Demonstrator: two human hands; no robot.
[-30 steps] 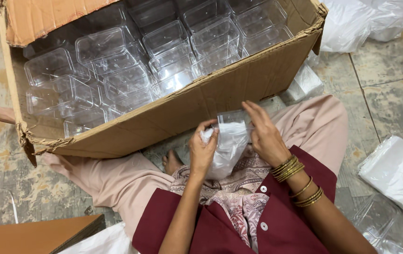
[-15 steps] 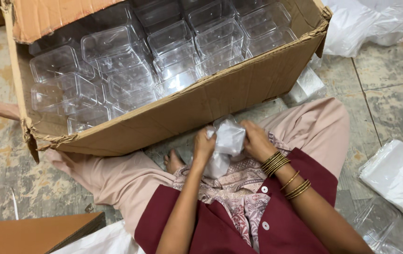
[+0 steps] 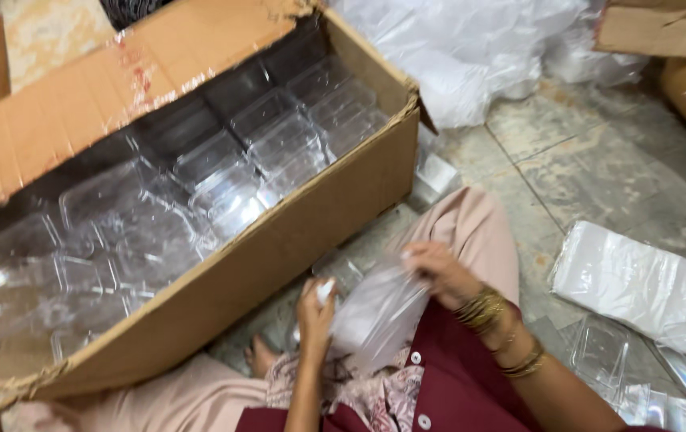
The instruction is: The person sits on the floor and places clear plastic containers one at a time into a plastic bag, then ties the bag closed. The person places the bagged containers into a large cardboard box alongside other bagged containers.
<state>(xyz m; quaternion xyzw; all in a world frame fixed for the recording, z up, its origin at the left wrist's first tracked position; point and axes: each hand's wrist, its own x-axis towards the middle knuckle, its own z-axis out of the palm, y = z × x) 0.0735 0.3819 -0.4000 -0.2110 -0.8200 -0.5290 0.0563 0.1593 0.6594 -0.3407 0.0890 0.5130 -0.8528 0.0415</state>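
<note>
I sit on the floor with a clear plastic bag (image 3: pixel 377 314) held over my lap; something clear may be inside it, but blur hides it. My left hand (image 3: pixel 315 308) grips the bag's lower left side. My right hand (image 3: pixel 439 274), gold bangles on its wrist, pinches the bag's top edge. Just beyond my hands stands a large cardboard box (image 3: pixel 311 232) filled with several clear plastic containers (image 3: pixel 199 192).
A stack of white plastic bags (image 3: pixel 635 280) lies on the stone floor at the right. Clear plastic containers (image 3: pixel 603 352) lie below it. Crumpled white plastic sheeting (image 3: pixel 471 48) is heaped behind the box. More cardboard (image 3: pixel 663 28) sits at the top right.
The view has swung left and tilted, so the box now fills the left. My hands have moved apart, spreading the bag between them in my lap.
</note>
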